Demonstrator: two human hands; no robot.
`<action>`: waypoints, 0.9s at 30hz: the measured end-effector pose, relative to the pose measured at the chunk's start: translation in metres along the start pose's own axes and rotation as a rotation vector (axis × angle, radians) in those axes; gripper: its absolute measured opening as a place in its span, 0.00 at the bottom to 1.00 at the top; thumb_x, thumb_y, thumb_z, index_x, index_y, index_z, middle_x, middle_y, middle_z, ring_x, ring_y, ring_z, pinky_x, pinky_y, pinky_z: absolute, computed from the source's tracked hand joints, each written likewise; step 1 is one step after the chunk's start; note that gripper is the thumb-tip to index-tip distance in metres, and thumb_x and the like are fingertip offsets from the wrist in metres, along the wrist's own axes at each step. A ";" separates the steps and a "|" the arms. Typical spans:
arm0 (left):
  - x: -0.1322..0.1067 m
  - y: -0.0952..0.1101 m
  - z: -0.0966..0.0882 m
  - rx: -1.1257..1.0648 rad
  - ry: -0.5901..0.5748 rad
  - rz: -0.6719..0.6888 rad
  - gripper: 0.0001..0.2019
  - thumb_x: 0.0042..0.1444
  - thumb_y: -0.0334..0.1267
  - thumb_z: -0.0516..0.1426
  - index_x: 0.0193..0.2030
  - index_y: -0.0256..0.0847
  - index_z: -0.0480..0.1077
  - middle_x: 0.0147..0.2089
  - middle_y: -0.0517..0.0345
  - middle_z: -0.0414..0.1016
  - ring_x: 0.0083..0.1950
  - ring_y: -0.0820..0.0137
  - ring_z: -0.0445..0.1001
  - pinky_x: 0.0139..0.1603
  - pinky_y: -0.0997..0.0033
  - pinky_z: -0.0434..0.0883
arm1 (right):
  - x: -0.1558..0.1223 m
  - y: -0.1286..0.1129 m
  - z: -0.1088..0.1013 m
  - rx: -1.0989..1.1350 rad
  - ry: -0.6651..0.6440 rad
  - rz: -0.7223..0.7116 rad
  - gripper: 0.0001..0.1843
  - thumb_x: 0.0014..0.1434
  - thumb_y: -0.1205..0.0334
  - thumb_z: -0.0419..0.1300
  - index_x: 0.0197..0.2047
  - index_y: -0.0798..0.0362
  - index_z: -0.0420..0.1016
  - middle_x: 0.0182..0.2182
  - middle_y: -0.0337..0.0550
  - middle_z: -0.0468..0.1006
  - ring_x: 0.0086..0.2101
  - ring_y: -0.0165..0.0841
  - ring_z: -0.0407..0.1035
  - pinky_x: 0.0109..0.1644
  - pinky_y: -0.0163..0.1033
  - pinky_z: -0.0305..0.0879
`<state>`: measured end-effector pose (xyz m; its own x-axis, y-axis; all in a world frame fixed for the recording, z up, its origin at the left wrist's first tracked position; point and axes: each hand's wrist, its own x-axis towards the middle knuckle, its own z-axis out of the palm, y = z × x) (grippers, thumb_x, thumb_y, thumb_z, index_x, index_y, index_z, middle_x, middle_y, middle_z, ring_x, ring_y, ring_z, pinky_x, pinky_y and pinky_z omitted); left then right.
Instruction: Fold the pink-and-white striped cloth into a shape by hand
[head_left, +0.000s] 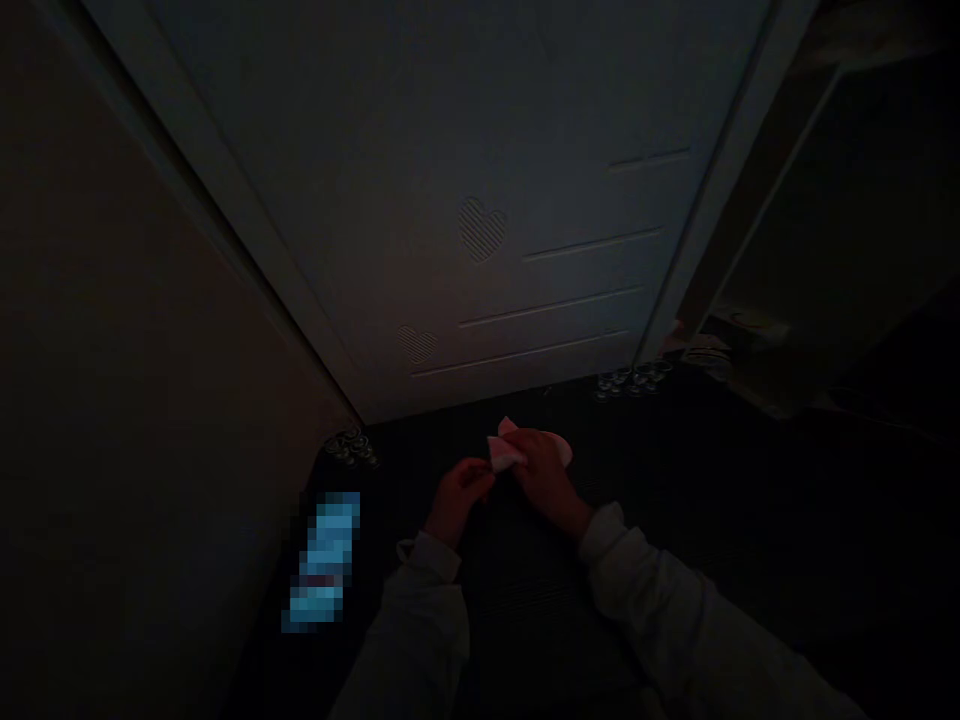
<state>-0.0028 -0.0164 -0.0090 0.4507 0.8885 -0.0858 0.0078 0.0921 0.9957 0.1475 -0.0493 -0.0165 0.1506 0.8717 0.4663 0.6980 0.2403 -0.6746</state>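
Observation:
The scene is very dark. My right hand is closed on a small pale pink piece of paper or cloth and holds it just above a dark floor mat. My left hand hovers beside it with its fingers curled, the fingertips close to the pink piece's left edge; whether they touch it I cannot tell. Both arms wear light sleeves.
A closed pale door with heart marks stands straight ahead, with a wall to the left. A lit, blurred screen lies on the floor at my left. Small shiny objects sit by the door's base on both sides.

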 end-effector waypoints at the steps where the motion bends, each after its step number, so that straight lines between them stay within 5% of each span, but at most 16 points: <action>1: 0.000 0.000 0.000 -0.004 0.002 0.000 0.12 0.41 0.39 0.59 0.33 0.37 0.67 0.25 0.63 0.66 0.23 0.78 0.60 0.26 0.75 0.57 | 0.000 0.001 0.000 0.005 0.003 0.001 0.18 0.47 0.73 0.50 0.42 0.52 0.68 0.41 0.47 0.70 0.44 0.39 0.60 0.48 0.46 0.53; 12: -0.004 0.000 0.004 0.113 -0.030 0.027 0.04 0.47 0.37 0.52 0.28 0.39 0.63 0.22 0.66 0.59 0.21 0.78 0.56 0.23 0.76 0.54 | -0.002 -0.004 -0.004 -0.091 -0.093 -0.058 0.20 0.49 0.71 0.51 0.46 0.53 0.66 0.43 0.48 0.70 0.44 0.39 0.60 0.48 0.46 0.52; 19: -0.006 0.005 0.008 0.140 0.028 -0.004 0.13 0.47 0.48 0.54 0.26 0.38 0.63 0.19 0.67 0.57 0.20 0.78 0.55 0.22 0.76 0.52 | -0.005 -0.009 -0.006 -0.165 -0.103 -0.103 0.20 0.49 0.71 0.51 0.47 0.55 0.66 0.43 0.49 0.70 0.44 0.39 0.60 0.50 0.45 0.51; 27: 0.001 0.003 0.002 -0.310 0.048 -0.090 0.17 0.42 0.51 0.58 0.27 0.38 0.61 0.16 0.69 0.53 0.18 0.80 0.52 0.20 0.77 0.52 | 0.004 -0.004 -0.014 -0.194 0.022 -0.038 0.19 0.47 0.63 0.57 0.45 0.52 0.68 0.41 0.48 0.70 0.45 0.41 0.60 0.49 0.48 0.51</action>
<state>-0.0006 -0.0166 -0.0059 0.4175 0.8903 -0.1820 -0.2300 0.2973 0.9267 0.1557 -0.0530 -0.0041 0.1357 0.8534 0.5033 0.8251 0.1839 -0.5343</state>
